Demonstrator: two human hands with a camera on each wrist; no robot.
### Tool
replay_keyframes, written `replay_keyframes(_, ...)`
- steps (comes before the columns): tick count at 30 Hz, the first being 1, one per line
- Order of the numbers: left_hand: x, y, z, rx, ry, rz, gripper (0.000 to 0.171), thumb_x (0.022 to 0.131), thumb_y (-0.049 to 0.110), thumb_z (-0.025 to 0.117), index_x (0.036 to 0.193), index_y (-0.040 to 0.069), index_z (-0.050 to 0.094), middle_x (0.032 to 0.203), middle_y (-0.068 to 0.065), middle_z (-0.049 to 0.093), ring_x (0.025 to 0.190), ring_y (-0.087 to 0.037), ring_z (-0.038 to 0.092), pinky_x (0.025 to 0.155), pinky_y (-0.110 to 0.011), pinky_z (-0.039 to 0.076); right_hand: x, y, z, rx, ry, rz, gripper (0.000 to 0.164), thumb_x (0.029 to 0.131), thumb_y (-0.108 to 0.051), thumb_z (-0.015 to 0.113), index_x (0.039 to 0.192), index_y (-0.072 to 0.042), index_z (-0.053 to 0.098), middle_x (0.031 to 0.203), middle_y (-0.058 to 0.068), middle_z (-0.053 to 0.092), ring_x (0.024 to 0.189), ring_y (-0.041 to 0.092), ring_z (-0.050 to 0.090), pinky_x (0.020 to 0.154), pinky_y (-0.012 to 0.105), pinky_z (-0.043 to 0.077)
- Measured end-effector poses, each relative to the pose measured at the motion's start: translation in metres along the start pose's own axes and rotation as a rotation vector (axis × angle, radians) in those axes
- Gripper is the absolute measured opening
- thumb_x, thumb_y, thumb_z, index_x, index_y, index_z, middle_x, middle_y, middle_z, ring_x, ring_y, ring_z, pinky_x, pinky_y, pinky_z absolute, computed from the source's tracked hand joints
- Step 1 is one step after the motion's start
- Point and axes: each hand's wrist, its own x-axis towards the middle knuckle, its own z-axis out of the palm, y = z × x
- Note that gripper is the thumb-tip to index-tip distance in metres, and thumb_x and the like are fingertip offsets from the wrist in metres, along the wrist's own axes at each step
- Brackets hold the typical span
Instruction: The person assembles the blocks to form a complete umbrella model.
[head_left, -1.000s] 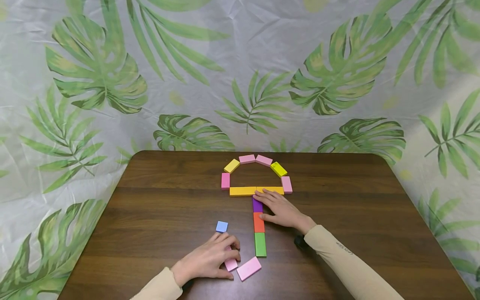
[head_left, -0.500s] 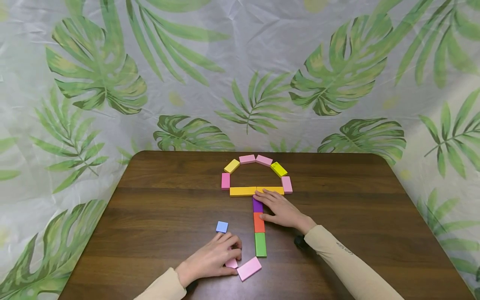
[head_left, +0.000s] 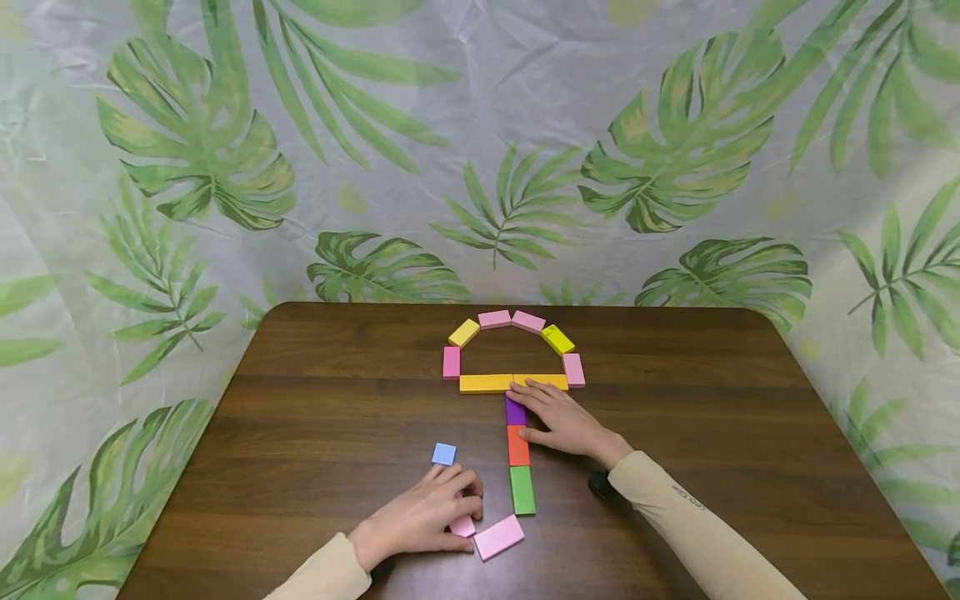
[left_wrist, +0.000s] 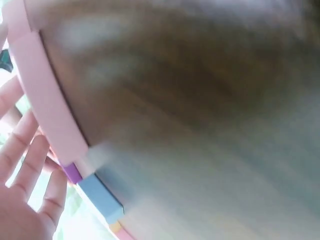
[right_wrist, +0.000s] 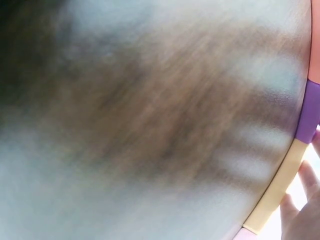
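Note:
In the head view my left hand [head_left: 425,510] curls over a pink block [head_left: 462,526], with fingers along its right side and thumb by its near end; most of the block is hidden. Its near corner meets a second pink block [head_left: 499,537]. Just beyond the fingertips lies a small blue block [head_left: 444,453]. My right hand [head_left: 564,417] lies with fingers extended, fingertips over two yellow-orange blocks [head_left: 486,383] and the purple block [head_left: 515,411], thumb at the red-orange block [head_left: 518,447]. A green block [head_left: 522,490] continues that column toward me.
Beyond the yellow-orange row, pink and yellow blocks form an arch, with a pink block [head_left: 494,319] at its top and a yellow-green block [head_left: 558,339] on the right. The dark wooden table [head_left: 300,400] ends at a leaf-print curtain [head_left: 495,200].
My left hand and the pink block under it have shifted slightly right, up against the second pink block. The green block's near end sits slightly further right. My right hand stays in place.

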Motion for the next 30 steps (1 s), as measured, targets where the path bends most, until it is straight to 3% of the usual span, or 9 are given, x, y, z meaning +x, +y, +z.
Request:
replay_keyframes(6,-0.006,-0.004,-0.004,-0.032,-0.019,0.021,0.032,0.075,0.042,0.078,0.096,0.023,0.064,0.112,0.004,0.049,0.108,-0.015,0.043,0.092,-0.033,0.038,0.0,0.0,0.0,0.002,0.0,-0.001,0.069,0.093,-0.048,0.054,0.15,-0.013,0.034,0.154,0.007,0.03,0.142,0.029,0.021,0.113,0.048,0.014)
replay_keyframes(20,-0.005,-0.003,-0.004,-0.085,-0.004,0.041,0.035,0.072,0.035,0.082,0.098,0.019,0.064,0.109,0.005,0.048,0.104,-0.013,0.046,0.092,-0.026,0.041,0.0,0.0,0.001,-0.004,-0.002,0.006,0.069,0.094,-0.048,0.053,0.15,-0.013,0.034,0.153,0.007,0.031,0.142,0.03,0.021,0.113,0.048,0.014)
replay_keyframes(26,-0.008,-0.009,-0.008,-0.095,0.026,0.006,0.043,0.069,0.04,0.082,0.102,0.02,0.064,0.11,0.007,0.05,0.104,-0.012,0.047,0.092,-0.028,0.04,0.0,0.001,0.001,0.0,0.001,-0.001,0.069,0.094,-0.048,0.053,0.15,-0.013,0.034,0.153,0.008,0.031,0.142,0.03,0.021,0.113,0.048,0.014)
replay_keyframes(30,-0.012,-0.018,-0.014,-0.071,0.057,-0.044,0.041,0.075,0.041,0.078,0.107,0.019,0.064,0.113,0.004,0.052,0.106,-0.014,0.048,0.089,-0.033,0.04,0.0,0.001,0.001,-0.011,-0.001,-0.004,0.069,0.094,-0.048,0.053,0.15,-0.012,0.033,0.154,0.008,0.03,0.142,0.03,0.02,0.113,0.047,0.014)
